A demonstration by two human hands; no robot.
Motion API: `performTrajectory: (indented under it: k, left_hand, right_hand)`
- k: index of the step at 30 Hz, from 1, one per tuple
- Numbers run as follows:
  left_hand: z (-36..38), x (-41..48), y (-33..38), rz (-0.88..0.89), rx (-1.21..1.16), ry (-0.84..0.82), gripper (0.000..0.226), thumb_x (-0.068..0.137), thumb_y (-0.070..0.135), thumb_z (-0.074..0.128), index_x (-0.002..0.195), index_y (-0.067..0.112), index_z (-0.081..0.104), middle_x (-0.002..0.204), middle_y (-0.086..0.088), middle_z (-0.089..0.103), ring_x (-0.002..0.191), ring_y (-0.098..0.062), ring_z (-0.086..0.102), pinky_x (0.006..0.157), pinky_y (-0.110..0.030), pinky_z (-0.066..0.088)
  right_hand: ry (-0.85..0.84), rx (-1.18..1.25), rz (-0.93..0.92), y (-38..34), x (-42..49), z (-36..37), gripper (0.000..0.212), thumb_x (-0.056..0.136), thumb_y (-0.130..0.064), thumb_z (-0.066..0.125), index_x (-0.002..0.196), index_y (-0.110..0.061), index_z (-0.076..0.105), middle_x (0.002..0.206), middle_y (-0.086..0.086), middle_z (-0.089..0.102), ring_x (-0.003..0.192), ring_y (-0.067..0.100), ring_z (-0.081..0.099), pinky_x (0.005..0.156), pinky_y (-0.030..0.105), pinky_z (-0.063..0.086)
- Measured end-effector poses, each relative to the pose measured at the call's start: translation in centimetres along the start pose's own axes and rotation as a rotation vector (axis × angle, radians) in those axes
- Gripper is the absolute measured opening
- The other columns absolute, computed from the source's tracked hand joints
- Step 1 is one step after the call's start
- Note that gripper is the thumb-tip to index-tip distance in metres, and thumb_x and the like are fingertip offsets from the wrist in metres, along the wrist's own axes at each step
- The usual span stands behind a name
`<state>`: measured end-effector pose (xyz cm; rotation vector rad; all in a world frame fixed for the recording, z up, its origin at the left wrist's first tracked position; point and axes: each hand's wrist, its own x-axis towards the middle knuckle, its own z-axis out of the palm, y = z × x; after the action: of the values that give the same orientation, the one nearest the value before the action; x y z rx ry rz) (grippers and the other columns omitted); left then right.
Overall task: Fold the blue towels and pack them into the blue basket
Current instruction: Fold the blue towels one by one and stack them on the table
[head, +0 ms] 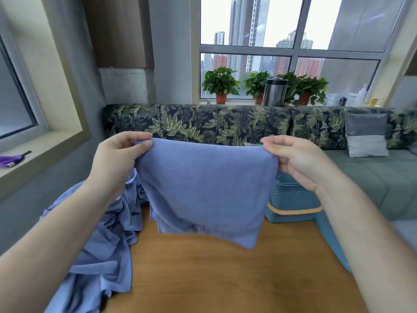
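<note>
Blue towel (203, 188) held in the air above the middle of the desk (225, 279), stretched flat between both hands and hanging down, lower edge free. Dark smudge near that lower edge. At the top left corner of the cloth, left hand (117, 159): thumb and fingers (145, 144) pressed together, pinching the hem. At the top right corner, right hand (295, 159): thumb and fingers (269, 147) likewise pinching the hem, remaining fingers curled behind the side edge. Top edge sagging slightly between the two pinch points.

Along the left edge of the desk, pile of blue towels (101, 245): unfolded, crumpled, spilling over that edge, partly covered by the left forearm.

At the far right corner of the desk, blue basket (291, 199): woven-pattern wall with a tan band, partly hidden behind the held blue towel and the right wrist. Contents not visible.

Beyond the far edge of the desk, sofa (203, 123) with a leaf-print back and a grey-green seat; grey cushion (366, 134) propped upright toward its right end. On the window sill behind the sofa, three potted plants (221, 84) in a row, with a metal flask (274, 91) standing among them. On the ledge at far left, purple object (10, 160), kind not discernible.
</note>
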<state>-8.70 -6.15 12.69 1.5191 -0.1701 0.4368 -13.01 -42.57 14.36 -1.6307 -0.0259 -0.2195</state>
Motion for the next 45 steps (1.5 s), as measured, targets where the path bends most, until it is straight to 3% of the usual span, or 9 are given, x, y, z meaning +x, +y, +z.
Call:
performTrajectory:
  k: [5,8,11,14,20,25,32,40,45]
  left_hand:
    - [1.5,2.5,-1.2,0.000,0.277,-0.006,0.008,0.088,0.020,0.076,0.094,0.024,0.079,0.084,-0.001,0.071,0.075,-0.012,0.058,0.077,-0.032,0.052]
    - [2.7,4.2,-2.3,-0.028,0.337,-0.011,0.008,0.088,0.015,0.075,0.093,0.021,0.078,0.081,0.000,0.070,0.067,-0.012,0.057,0.070,-0.027,0.048]
    - [3.8,7.0,-3.1,-0.089,0.273,-0.031,0.009,0.090,0.009,0.073,0.098,0.012,0.075,0.079,-0.005,0.067,0.051,-0.012,0.061,0.060,-0.029,0.053]
    - [4.6,10.0,-2.6,-0.115,0.155,-0.038,0.011,0.093,0.006,0.068,0.102,0.010,0.071,0.089,-0.010,0.071,0.057,-0.010,0.069,0.058,-0.025,0.058]
    - [4.8,9.7,-2.6,-0.100,-0.067,0.029,0.005,0.094,0.011,0.068,0.098,0.014,0.068,0.090,-0.007,0.071,0.077,-0.018,0.072,0.072,-0.025,0.061]
    - [4.4,1.0,-12.0,-0.278,-0.031,0.047,0.006,0.094,0.016,0.069,0.099,0.013,0.067,0.086,-0.007,0.071,0.079,-0.016,0.069,0.076,-0.036,0.057]
    - [3.7,-9.8,-23.2,-0.342,0.464,-0.115,0.008,0.093,0.033,0.069,0.100,0.032,0.065,0.083,0.007,0.065,0.071,-0.009,0.059,0.057,-0.015,0.045]
    - [2.4,-11.9,-26.4,-0.144,0.649,-0.103,0.002,0.095,0.026,0.067,0.095,0.024,0.068,0.076,0.009,0.063,0.081,-0.014,0.057,0.071,-0.029,0.043]
    - [2.7,-11.9,-26.8,-0.069,0.869,-0.142,0.011,0.086,0.011,0.064,0.092,0.019,0.068,0.082,0.005,0.053,0.084,-0.018,0.048,0.080,-0.036,0.044]
  right_hand:
    - [0.085,-0.168,-0.007,0.4,2.4,-0.3,0.016,0.091,-0.018,0.074,0.107,-0.020,0.077,0.107,-0.003,0.075,0.096,0.012,0.066,0.076,0.025,0.046]
    - [0.162,-0.226,0.021,1.3,4.4,0.1,0.021,0.091,-0.019,0.074,0.112,-0.019,0.074,0.090,-0.006,0.071,0.070,0.005,0.060,0.060,0.019,0.038]
    - [0.156,-0.136,0.062,1.3,6.5,0.6,0.024,0.094,-0.014,0.072,0.117,-0.017,0.069,0.102,0.003,0.071,0.061,0.013,0.068,0.048,0.022,0.041]
    - [0.157,-0.015,0.016,0.3,8.2,1.1,0.026,0.097,-0.013,0.067,0.123,-0.014,0.064,0.114,0.007,0.069,0.083,0.026,0.077,0.063,0.030,0.059]
    - [0.259,0.017,-0.070,0.4,7.8,2.4,0.018,0.098,-0.019,0.066,0.115,-0.015,0.066,0.102,0.003,0.073,0.083,0.023,0.077,0.060,0.029,0.058]
    - [0.262,-0.064,0.081,10.1,3.3,3.5,0.006,0.097,-0.021,0.067,0.102,-0.019,0.069,0.089,0.001,0.077,0.078,0.020,0.076,0.054,0.029,0.056]
    - [0.253,-0.276,0.317,26.2,-4.6,4.0,0.008,0.098,-0.019,0.064,0.101,-0.022,0.070,0.085,0.004,0.073,0.064,0.020,0.074,0.050,0.027,0.045]
    - [0.429,-0.637,0.083,29.7,-7.1,4.0,0.009,0.092,-0.035,0.071,0.099,-0.029,0.073,0.071,-0.011,0.064,0.070,0.011,0.060,0.064,0.030,0.048]
    - [0.453,-0.882,0.003,30.6,-6.7,3.8,0.014,0.085,-0.019,0.070,0.096,-0.026,0.075,0.073,-0.012,0.060,0.083,0.024,0.053,0.079,0.041,0.050]
